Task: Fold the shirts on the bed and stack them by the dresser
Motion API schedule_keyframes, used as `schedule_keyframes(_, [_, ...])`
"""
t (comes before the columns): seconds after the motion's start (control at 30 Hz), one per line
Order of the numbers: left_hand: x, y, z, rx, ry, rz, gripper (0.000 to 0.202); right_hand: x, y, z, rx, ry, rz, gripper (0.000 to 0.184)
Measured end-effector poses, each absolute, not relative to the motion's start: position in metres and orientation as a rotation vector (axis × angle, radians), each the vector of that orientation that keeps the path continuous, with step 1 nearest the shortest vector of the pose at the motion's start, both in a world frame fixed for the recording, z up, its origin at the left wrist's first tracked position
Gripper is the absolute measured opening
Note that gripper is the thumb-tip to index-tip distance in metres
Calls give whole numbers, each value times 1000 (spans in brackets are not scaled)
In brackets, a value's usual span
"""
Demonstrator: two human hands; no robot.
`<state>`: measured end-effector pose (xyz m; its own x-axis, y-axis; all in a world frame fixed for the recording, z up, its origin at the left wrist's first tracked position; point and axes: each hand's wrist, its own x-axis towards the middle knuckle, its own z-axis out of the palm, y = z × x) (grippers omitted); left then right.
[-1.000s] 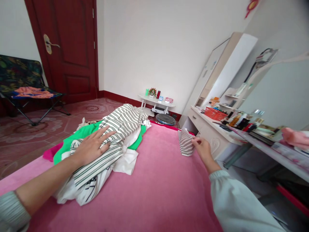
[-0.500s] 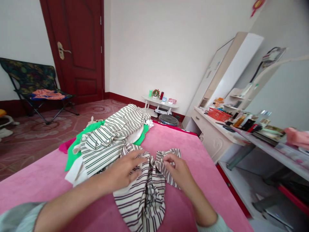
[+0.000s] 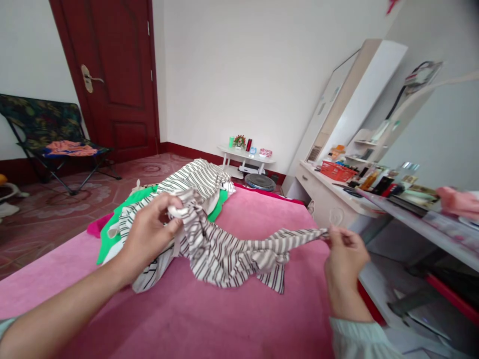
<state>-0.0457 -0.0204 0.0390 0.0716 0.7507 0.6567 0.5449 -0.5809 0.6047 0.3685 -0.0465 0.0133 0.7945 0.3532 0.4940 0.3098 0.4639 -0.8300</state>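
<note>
Gripping a striped garment point(image 3: 224, 257), both hands point(image 3: 147, 227) point(image 3: 346, 254) spread it, any lettering on bottles point(image 3: 382, 186) illegible.

Left hand point(image 3: 153, 227) and right hand point(image 3: 344, 254): both bare, fingers uncovered. Right sleeve point(image 3: 361, 336): pale mint with a greyish cast, plain, loose, softly creased; fabric looked thin to me. Right cuff point(image 3: 355, 324) was gathered, its edge finely rippled, and ended a little below the wrist. Left sleeve point(image 3: 5, 325): I saw only a sliver, same pale green, ending farther up; left forearm point(image 3: 75, 304) bare from there to the wrist. Cuff detail on that side could not be made out.
</note>
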Motion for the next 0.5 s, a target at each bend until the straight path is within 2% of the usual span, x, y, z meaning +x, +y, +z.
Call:
schedule_keyframes(0.07, [-52,-24,47,2061,1298,1651,13,394,-52,23,-954,-458,-125,19])
schedule_keyframes(0.17, [-46,-38,39,2315,1048,1269,7,405,-56,28,-931,-452,-81,17])
schedule_keyframes(0.27, [-34,-55,21,2484,747,682,12,378,-58,25,-1223,-850,189,19])
schedule_keyframes(0.4, [-34,-70,11,2460,653,319,13,317,-63,4,-1561,-1706,661,22])
schedule_keyframes(0.5, [-44,-77,17,2382,657,255,10,288,-63,-15,-1721,-1987,534,14])
